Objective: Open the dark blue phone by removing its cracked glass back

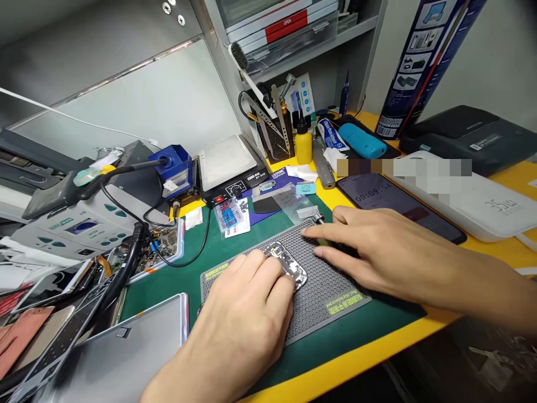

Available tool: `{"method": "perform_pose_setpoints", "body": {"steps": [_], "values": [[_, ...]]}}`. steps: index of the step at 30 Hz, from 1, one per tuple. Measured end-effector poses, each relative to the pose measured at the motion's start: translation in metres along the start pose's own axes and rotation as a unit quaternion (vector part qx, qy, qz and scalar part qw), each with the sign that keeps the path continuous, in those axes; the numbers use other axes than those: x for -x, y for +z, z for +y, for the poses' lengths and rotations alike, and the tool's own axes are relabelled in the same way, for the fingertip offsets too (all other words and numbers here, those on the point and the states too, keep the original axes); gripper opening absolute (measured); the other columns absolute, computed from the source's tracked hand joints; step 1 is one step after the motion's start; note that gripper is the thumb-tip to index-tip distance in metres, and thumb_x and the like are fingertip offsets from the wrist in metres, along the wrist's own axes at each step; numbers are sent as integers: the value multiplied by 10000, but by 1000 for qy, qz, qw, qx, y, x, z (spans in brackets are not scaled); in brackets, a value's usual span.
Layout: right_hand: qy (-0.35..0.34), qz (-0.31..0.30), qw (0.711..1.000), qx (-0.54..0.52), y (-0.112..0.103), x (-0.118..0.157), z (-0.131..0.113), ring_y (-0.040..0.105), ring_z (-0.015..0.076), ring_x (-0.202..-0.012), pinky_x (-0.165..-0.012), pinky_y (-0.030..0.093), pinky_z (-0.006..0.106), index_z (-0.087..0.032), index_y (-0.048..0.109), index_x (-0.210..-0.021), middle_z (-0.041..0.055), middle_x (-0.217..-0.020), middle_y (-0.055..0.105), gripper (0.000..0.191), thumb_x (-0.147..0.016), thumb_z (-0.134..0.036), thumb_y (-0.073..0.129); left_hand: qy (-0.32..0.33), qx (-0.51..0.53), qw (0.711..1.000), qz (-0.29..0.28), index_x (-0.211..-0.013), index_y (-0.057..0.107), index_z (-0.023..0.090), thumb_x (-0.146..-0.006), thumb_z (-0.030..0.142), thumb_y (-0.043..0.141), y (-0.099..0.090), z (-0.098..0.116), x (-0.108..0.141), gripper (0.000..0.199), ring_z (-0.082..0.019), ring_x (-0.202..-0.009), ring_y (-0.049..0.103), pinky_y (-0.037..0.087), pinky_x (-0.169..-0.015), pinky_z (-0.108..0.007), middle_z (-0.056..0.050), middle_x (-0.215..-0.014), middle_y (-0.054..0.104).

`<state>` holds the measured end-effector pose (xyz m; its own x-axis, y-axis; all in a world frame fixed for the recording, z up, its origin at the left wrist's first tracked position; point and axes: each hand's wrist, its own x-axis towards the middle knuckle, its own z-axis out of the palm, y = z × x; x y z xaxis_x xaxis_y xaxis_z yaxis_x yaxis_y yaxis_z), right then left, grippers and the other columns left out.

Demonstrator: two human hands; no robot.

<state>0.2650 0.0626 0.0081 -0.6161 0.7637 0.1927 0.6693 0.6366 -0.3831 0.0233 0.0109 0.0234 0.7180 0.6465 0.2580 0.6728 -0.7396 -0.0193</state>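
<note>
My left hand (247, 313) is closed, its fingers curled over the near side of an opened phone (289, 266) with its inner circuit parts exposed. Much of the phone is hidden beneath that hand. It lies on a grey honeycomb-textured mat (310, 310). To the right, my right hand (373, 246) has fingers stretched out and apart, low over the mat's far right edge. Under and between those fingers is a dark slim tool with a shiny metal end (318, 219); its kind is mostly hidden, and I cannot tell whether the hand grips it.
A green mat (335, 358) covers the yellow table. At left stand a soldering station (84, 226) and a tray of circuit boards (168, 249). Behind are a heating plate (229, 159), a mesh tool holder (274, 137) and a yellow bottle (304, 146). A phone (390, 196) shows a timer.
</note>
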Motion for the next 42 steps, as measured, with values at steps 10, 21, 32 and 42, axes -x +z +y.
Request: {"method": "perform_pose_setpoints", "body": {"steps": [10,21,32,42], "values": [[-146,-42,988,33,13,12,-14,418,161,-655,-589,271,318,-223,689,-1107,25,-824,494,250,-985,-174,476,9,1,1000,14,-826,631,155,-923,84,568,4,-3,4,136,-198,-718,389,325,-597,-367,-34,-758,531],[-162,-25,986,41,17,15,-12,427,181,-667,-586,260,345,-212,675,-1048,30,-807,504,240,-983,-167,448,5,4,1000,26,-772,597,178,-925,107,569,7,-5,4,171,-200,-711,376,270,-583,-396,-15,-731,524],[-145,-43,988,32,18,18,-12,442,179,-678,-592,270,339,-227,661,-1032,30,-826,510,220,-971,-164,459,2,-4,999,41,-713,519,204,-923,119,572,9,-3,4,233,-198,-697,371,258,-578,-395,-11,-709,496],[-169,-18,985,15,18,15,-13,452,191,-731,-621,310,333,-189,670,-1132,38,-851,522,262,-988,-160,453,-45,41,998,7,-827,583,184,-929,135,556,4,-2,4,116,-206,-749,448,371,-625,-383,-32,-790,561]]}}
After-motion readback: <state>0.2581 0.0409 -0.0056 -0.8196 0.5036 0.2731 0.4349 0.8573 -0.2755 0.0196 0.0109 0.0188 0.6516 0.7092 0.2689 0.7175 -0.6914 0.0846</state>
